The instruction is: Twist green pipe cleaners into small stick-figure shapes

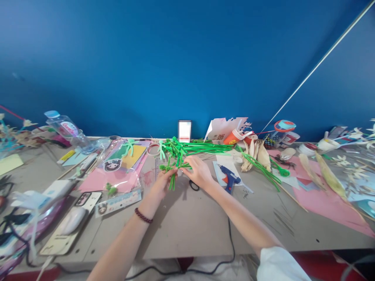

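Both my hands meet at the middle of a grey table (187,222). My left hand (163,183) grips a short bundle of green pipe cleaners (172,177), whose ends hang below my fingers. My right hand (198,169) pinches the same green stems from the right, just above a small black loop on the table. Behind my hands lies a long pile of green pipe cleaners (193,148), some with curled ends. A dark red bead bracelet (143,216) circles my left wrist.
A blue glue gun (230,178) lies right of my hands, its black cord running off the front edge. Pink paper (322,199), dried husks (258,154) and paper cups (234,137) crowd the right. Plastic packets (123,160), a bottle (66,128) and a phone case (88,200) lie left.
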The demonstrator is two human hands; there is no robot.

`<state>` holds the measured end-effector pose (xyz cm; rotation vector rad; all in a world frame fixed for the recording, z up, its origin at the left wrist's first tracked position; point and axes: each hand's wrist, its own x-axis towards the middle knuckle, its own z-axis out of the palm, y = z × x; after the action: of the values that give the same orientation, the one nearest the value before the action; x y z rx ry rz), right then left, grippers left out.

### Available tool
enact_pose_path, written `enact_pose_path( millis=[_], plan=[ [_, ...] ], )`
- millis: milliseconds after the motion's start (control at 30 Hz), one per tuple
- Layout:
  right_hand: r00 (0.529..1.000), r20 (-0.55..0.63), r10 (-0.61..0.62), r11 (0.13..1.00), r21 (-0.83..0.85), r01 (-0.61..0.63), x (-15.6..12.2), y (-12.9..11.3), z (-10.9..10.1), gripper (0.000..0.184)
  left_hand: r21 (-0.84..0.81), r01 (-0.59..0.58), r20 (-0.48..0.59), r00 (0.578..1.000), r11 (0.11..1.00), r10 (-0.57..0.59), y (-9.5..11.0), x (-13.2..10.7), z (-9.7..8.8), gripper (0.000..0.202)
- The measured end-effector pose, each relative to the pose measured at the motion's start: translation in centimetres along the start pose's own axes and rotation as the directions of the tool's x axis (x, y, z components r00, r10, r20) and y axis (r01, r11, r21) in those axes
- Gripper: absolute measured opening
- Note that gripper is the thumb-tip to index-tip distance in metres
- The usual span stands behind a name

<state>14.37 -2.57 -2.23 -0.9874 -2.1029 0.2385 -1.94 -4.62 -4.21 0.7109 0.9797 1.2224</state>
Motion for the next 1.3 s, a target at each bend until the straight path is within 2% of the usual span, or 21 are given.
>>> enact_pose_path(
  millis=[100,300,467,533,600,667,700,767,833,867,900,933,1000,1100,1167,1200,1233,1300],
  plan=[
    [0.983,0.079,-0.168,0.975,-0.131,0.177,0.0,0.3,-0.1,0.019,-0.063,0.065,0.011,0.998,0.996,-0.065,0.0,0.1,-0.1,0.020],
    [0.977,0.088,-0.192,0.968,-0.148,0.203,0.0,0.8,0.0,0.025,-0.017,0.061,0.003,0.998,0.998,-0.061,-0.1,0.2,-0.1,0.020],
    [0.996,0.040,-0.081,0.996,0.027,0.080,0.3,0.9,0.0,0.019,0.075,-0.062,-0.003,0.998,0.995,0.063,-0.1,0.1,-0.2,0.021],
    [0.999,0.036,0.013,0.989,0.145,-0.018,0.5,0.7,-0.1,0.014,0.152,-0.154,-0.001,0.988,0.976,0.156,0.0,0.0,-0.1,0.020],
    [0.986,0.084,0.145,0.947,0.276,-0.163,0.7,0.5,-0.2,0.013,0.238,-0.234,0.001,0.971,0.943,0.241,0.3,-0.3,0.0,0.018],
    [0.924,0.219,0.315,0.825,0.417,-0.380,0.8,0.4,-0.3,0.015,0.318,-0.270,-0.004,0.958,0.909,0.286,0.6,-0.8,0.3,0.018],
    [0.865,0.316,0.390,0.719,0.483,-0.500,0.8,0.3,-0.3,0.016,0.352,-0.279,-0.002,0.954,0.893,0.299,0.8,-1.0,0.4,0.018],
    [0.721,0.519,0.459,0.439,0.572,-0.692,0.8,0.5,-0.3,0.018,0.408,-0.294,0.018,0.949,0.864,0.315,1.1,-1.5,0.7,0.019],
    [0.609,0.658,0.443,0.188,0.596,-0.780,0.9,0.7,-0.2,0.020,0.430,-0.308,0.046,0.946,0.849,0.320,1.2,-1.7,0.9,0.019],
    [0.578,0.698,0.424,0.110,0.593,-0.797,0.8,0.7,-0.2,0.021,0.424,-0.311,0.049,0.946,0.850,0.321,1.1,-1.8,0.9,0.019],
    [0.561,0.718,0.411,0.070,0.589,-0.805,0.8,0.8,-0.2,0.021,0.407,-0.307,0.043,0.947,0.860,0.318,1.1,-1.7,0.9,0.019],
    [0.561,0.722,0.406,0.067,0.589,-0.806,0.9,0.8,-0.2,0.021,0.380,-0.296,0.028,0.951,0.877,0.309,1.0,-1.6,0.8,0.018],
    [0.610,0.673,0.418,0.164,0.604,-0.780,0.9,0.7,-0.2,0.021,0.301,-0.242,-0.002,0.967,0.922,0.254,0.8,-1.2,0.6,0.017],
    [0.776,0.488,0.400,0.487,0.604,-0.631,0.9,0.3,-0.6,0.023,0.130,-0.111,0.010,0.994,0.985,0.111,0.6,-0.5,0.2,0.019],
    [0.898,0.331,0.291,0.722,0.540,-0.433,0.8,0.1,-0.9,0.026,0.021,-0.027,0.041,0.999,0.999,0.026,0.6,-0.2,-0.1,0.019],
    [0.943,0.260,0.209,0.814,0.488,-0.315,0.8,0.0,-1.0,0.029,-0.022,0.013,0.057,0.998,1.000,-0.011,0.6,-0.1,-0.2,0.019],
    [0.973,0.198,0.122,0.883,0.425,-0.197,0.7,0.0,-1.1,0.034,-0.058,0.054,0.074,0.996,0.997,-0.049,0.6,0.0,-0.3,0.019],
    [0.992,0.119,-0.030,0.963,0.269,-0.003,0.6,-0.1,-1.2,0.042,-0.122,0.134,0.106,0.987,0.983,-0.121,0.6,0.1,-0.5,0.017]
  ],
)
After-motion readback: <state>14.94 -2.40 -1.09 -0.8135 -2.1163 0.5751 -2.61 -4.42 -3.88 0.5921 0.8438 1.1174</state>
